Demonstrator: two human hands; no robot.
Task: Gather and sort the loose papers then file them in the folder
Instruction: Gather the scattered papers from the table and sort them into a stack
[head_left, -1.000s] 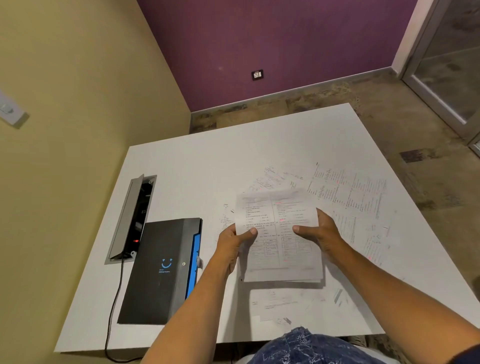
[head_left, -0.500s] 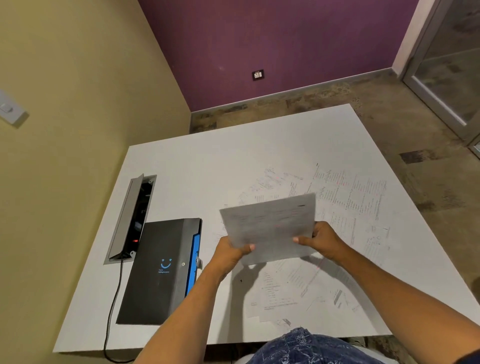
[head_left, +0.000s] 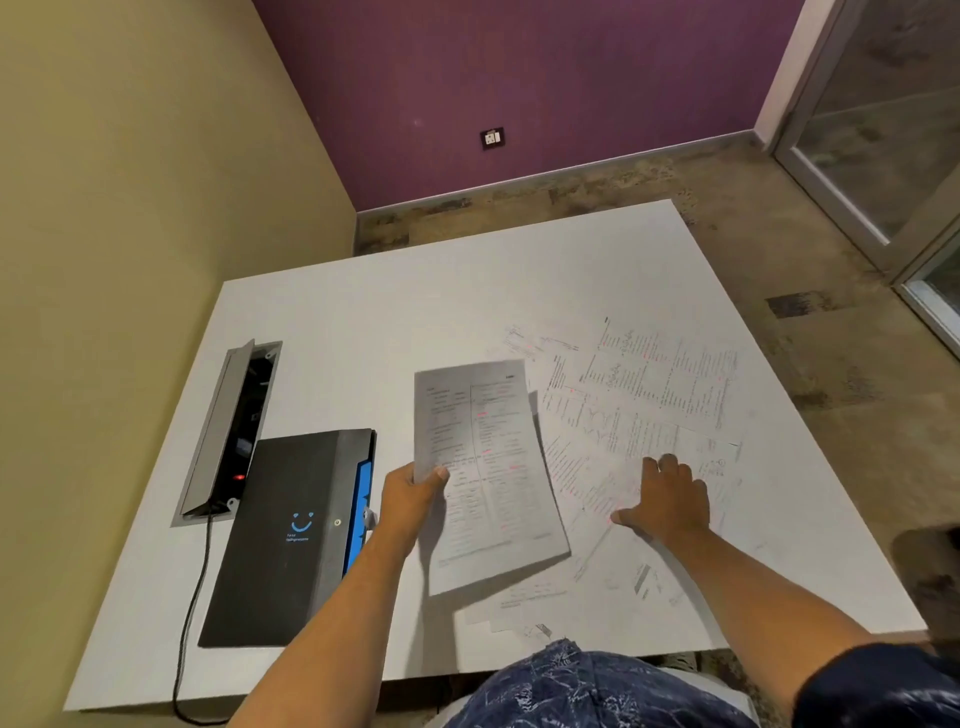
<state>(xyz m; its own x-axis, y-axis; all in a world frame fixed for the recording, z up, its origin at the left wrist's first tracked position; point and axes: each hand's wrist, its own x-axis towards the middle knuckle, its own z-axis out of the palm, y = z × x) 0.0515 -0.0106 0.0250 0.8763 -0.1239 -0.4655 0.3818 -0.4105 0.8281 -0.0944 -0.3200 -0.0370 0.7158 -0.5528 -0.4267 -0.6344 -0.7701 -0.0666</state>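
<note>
My left hand (head_left: 413, 496) grips the left edge of a small stack of printed papers (head_left: 488, 467), held above the white table (head_left: 363, 322). My right hand (head_left: 667, 501) lies flat with fingers spread on the loose papers (head_left: 649, 395) scattered over the table's right half. More loose sheets (head_left: 524, 597) lie under the held stack near the front edge. The black folder (head_left: 283, 535) with a blue edge and a smiley logo lies closed to the left of my left hand.
An open cable box (head_left: 234, 431) is set into the table at the left, with a black cord (head_left: 192, 597) running over the front edge. A yellow wall stands at the left. Floor and a glass door (head_left: 883, 119) are at the right.
My right hand let go of the stack and dropped onto the scattered papers at the right. My left hand now holds the stack alone, turned upright again.
</note>
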